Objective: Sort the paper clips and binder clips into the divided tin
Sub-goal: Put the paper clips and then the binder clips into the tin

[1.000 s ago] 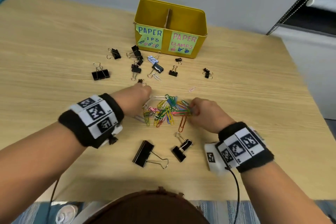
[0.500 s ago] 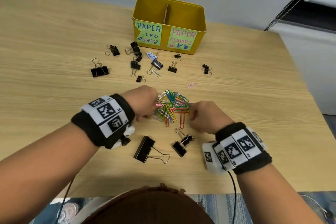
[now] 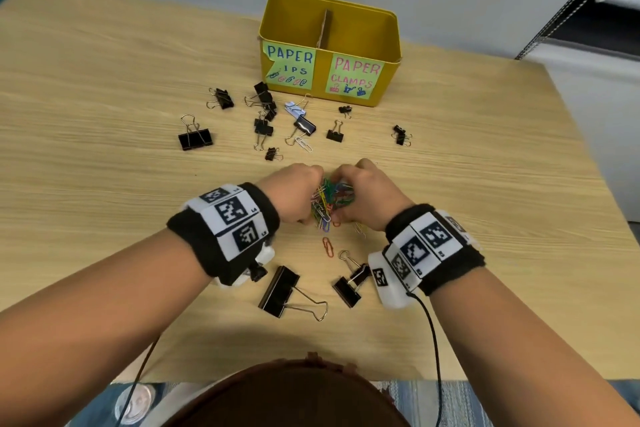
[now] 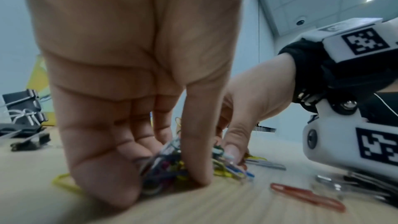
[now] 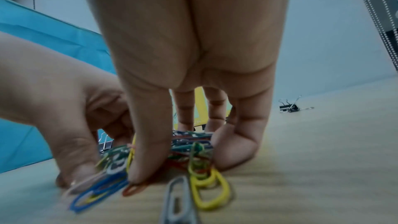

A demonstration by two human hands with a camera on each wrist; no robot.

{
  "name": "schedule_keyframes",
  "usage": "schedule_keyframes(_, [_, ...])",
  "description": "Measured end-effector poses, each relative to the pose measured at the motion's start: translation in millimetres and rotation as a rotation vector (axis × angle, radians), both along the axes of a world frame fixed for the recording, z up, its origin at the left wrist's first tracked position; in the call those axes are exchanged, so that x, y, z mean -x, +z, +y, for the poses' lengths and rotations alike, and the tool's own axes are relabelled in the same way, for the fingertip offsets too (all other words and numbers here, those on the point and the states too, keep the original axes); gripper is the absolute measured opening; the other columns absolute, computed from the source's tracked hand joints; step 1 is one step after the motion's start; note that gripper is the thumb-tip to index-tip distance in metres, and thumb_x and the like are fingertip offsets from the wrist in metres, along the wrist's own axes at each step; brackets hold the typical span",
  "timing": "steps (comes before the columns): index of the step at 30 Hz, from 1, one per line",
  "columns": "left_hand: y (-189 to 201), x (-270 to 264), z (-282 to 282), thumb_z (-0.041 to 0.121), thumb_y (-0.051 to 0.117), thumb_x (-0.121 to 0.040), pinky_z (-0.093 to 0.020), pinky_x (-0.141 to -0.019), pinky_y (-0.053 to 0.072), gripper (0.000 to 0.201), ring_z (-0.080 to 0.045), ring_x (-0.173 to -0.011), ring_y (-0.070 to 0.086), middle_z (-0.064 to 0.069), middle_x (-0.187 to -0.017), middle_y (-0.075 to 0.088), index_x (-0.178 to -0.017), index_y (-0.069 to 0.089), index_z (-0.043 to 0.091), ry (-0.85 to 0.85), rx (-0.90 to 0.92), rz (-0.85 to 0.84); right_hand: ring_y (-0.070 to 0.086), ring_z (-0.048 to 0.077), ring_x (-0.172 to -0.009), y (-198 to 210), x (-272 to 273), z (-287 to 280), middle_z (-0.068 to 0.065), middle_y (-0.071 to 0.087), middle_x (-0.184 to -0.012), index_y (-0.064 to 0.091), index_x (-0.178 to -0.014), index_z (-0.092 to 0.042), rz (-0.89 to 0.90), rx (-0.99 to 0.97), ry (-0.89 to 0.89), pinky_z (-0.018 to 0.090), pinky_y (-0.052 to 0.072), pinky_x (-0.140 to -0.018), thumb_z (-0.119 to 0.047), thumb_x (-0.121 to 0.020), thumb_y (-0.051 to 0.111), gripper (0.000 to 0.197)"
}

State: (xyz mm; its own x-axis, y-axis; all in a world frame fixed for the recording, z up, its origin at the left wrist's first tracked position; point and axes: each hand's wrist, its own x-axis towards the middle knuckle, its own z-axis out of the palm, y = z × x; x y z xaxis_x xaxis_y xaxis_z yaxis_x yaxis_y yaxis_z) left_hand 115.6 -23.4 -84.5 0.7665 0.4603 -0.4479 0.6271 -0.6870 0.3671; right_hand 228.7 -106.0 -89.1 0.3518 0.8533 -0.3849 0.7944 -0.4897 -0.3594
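Observation:
A heap of coloured paper clips (image 3: 330, 199) lies on the wooden table, squeezed between my two hands. My left hand (image 3: 297, 192) curls around its left side, fingers and thumb gripping the clips (image 4: 170, 171). My right hand (image 3: 363, 196) curls around the right side, thumb and fingers closing on the clips (image 5: 189, 149). One red paper clip (image 3: 328, 246) lies loose just behind the heap. The yellow divided tin (image 3: 330, 48) stands at the back, labelled for paper clips on the left and paper clamps on the right. Several black binder clips (image 3: 263, 128) lie scattered before it.
A large binder clip (image 3: 280, 291) and a smaller one (image 3: 349, 284) lie near my wrists. Another binder clip (image 3: 194, 139) sits to the left, and a small one (image 3: 401, 135) to the right. A grey shelf frame (image 3: 581, 0) stands past the table's right edge.
Both hands have moved together, pushing the spread clips into a tight heap and closing around it. The red clip has been left behind the heap.

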Motion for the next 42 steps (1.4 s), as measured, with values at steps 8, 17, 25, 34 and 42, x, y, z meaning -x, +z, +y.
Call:
schedule_keyframes(8, [1.7,-1.4,22.7,0.010,0.066,-0.080,-0.026,-0.070,0.039,0.020,-0.017,-0.084,0.049,-0.002,-0.089,0.053,-0.101,0.065,0.010,0.099,0.018,-0.114,0.064,0.030,-0.092,1.7,-14.3,8.3,0.013,0.060,-0.104,0.065,-0.106,-0.010,0.100,-0.089,-0.077,0.042,0.055,-0.084,-0.010,-0.079,0.070,0.028])
schedule_keyframes(17, [13.9,7.8,58.7,0.003,0.071,-0.077,-0.028,-0.058,0.055,0.016,-0.010,-0.056,0.057,-0.002,-0.064,0.063,-0.087,0.067,0.014,0.257,0.400,-0.335,0.062,0.012,-0.048,20.7,-44.0,16.7,0.003,0.063,-0.074,0.066,-0.105,-0.003,0.430,-0.188,-0.292,0.022,0.058,-0.060,-0.003,-0.077,0.071,0.028])
schedule_keyframes(25, [67.4,-12.3,109.9,-0.002,0.066,-0.078,-0.017,-0.048,0.054,0.013,-0.002,-0.050,0.064,0.001,-0.062,0.071,-0.088,0.067,0.007,0.357,0.591,-0.723,0.062,0.004,-0.047,98.6,-55.3,82.9,0.006,0.056,-0.074,0.059,-0.087,-0.004,0.680,-0.526,-0.292,0.015,0.056,-0.049,0.008,-0.080,0.064,0.015])
schedule_keyframes(34, [91.3,-65.9,173.1,0.018,0.071,-0.076,-0.031,-0.072,0.047,0.019,-0.027,-0.081,0.063,-0.011,-0.083,0.065,-0.093,0.070,0.009,0.470,-0.216,-0.525,0.070,0.025,-0.074,104.4,-60.0,208.4,0.012,0.069,-0.091,0.063,-0.089,-0.003,0.430,-0.383,-0.294,0.038,0.061,-0.074,-0.012,-0.085,0.065,0.009])
schedule_keyframes(42, [78.6,-44.4,158.2,0.027,0.070,-0.079,-0.032,-0.082,0.048,0.030,-0.018,-0.088,0.055,0.001,-0.093,0.060,-0.107,0.064,0.017,0.435,-0.197,-0.470,0.066,0.023,-0.086,105.4,-66.5,169.7,0.010,0.064,-0.102,0.063,-0.108,-0.013,0.217,-0.395,-0.196,0.042,0.060,-0.074,-0.017,-0.094,0.047,0.021])
